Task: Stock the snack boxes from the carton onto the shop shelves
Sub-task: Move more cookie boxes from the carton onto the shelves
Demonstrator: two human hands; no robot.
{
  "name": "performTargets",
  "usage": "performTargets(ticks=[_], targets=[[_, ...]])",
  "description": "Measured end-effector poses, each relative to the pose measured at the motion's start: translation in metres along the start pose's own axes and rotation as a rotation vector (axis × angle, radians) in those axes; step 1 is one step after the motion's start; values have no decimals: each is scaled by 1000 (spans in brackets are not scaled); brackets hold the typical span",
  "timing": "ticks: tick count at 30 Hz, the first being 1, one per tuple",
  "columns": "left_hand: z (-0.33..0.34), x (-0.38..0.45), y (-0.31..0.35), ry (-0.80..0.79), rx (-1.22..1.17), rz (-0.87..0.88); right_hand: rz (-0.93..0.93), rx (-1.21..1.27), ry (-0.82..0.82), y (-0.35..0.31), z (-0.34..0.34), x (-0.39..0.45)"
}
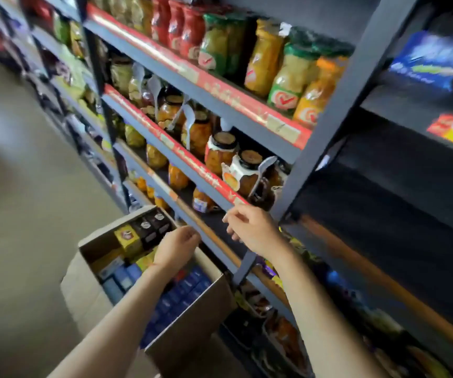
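An open cardboard carton (192, 331) stands on the floor beside the shelving, packed with snack boxes: several blue ones (181, 293), a yellow one (128, 238) and dark brown ones (150, 226) at the far end. My left hand (176, 248) hovers over the carton's far side with fingers loosely curled and nothing visible in it. My right hand (252, 227) reaches toward the front edge of a grey shelf (214, 192), fingers curled, holding nothing I can see. A dark bare stretch of shelf (214, 219) lies just behind both hands.
Grey metal shelving with red price strips (200, 75) holds jars of preserved fruit and vegetables (219, 154). A dark upright post (337, 105) divides it from a dimmer bay on the right with a blue packet (432, 58). Bagged goods fill lower shelves (282, 331). Grey aisle floor (29, 186) lies left.
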State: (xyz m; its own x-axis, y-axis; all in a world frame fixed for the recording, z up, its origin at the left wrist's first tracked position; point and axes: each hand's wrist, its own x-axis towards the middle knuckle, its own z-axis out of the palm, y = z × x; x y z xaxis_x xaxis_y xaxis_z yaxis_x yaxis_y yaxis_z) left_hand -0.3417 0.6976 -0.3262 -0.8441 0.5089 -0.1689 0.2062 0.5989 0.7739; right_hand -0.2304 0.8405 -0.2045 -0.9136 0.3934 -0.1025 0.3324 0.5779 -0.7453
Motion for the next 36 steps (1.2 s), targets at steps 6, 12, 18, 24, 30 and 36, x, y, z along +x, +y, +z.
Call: performTargets(ticks=[6,12,18,24,30,36], targets=[[-7,-37,-194,19,-15,-562,223,-59,-369,97,203,62],[10,-46,-286,13,18,-700,326,-157,-625,147,360,74],[32,-36,-321,-77,-92,-630,266,-418,-753,167,443,88],[34,-37,-337,-146,-149,-580,280,-638,-797,179,477,98],[36,-39,-344,-144,-241,-556,152,-758,-779,172,482,108],[38,-35,-342,-157,-284,-570,177,-749,-749,165,474,114]])
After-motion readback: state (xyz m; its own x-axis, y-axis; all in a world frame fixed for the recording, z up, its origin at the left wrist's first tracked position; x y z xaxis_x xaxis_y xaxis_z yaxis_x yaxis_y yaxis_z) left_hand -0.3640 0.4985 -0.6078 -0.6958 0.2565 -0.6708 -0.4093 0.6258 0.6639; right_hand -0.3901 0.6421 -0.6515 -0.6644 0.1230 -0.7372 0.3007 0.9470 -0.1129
